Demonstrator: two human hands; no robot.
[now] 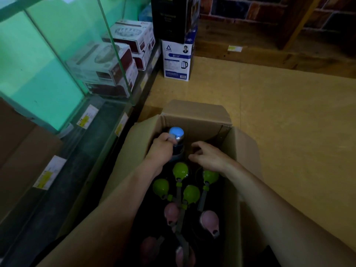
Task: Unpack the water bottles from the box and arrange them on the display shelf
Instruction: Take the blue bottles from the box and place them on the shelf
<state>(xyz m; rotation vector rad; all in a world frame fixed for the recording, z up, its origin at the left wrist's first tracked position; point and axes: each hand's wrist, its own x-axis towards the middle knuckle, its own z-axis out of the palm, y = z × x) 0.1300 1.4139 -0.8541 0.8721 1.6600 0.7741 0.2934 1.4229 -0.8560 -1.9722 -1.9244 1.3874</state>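
Note:
An open cardboard box (pixel 196 114) stands on the floor below me. Inside stand several dark water bottles, some with green lids (pixel 180 169) and some with pink lids (pixel 209 219), each with a grey strap. My left hand (pixel 161 149) grips the neck of a blue-lidded bottle (pixel 176 132) at the far left of the box, raised above the others. My right hand (pixel 208 156) hovers inside the box beside it, fingers loosely curled, holding nothing. The glass display shelf (pixel 57 74) is to the left.
The shelf holds white and red appliance boxes (pixel 115 60) and carries yellow price tags (pixel 86 117) on its edges. A white kettle box (pixel 177 60) with a dark box on top stands ahead. The yellow floor (pixel 289 122) extends right to a brick wall.

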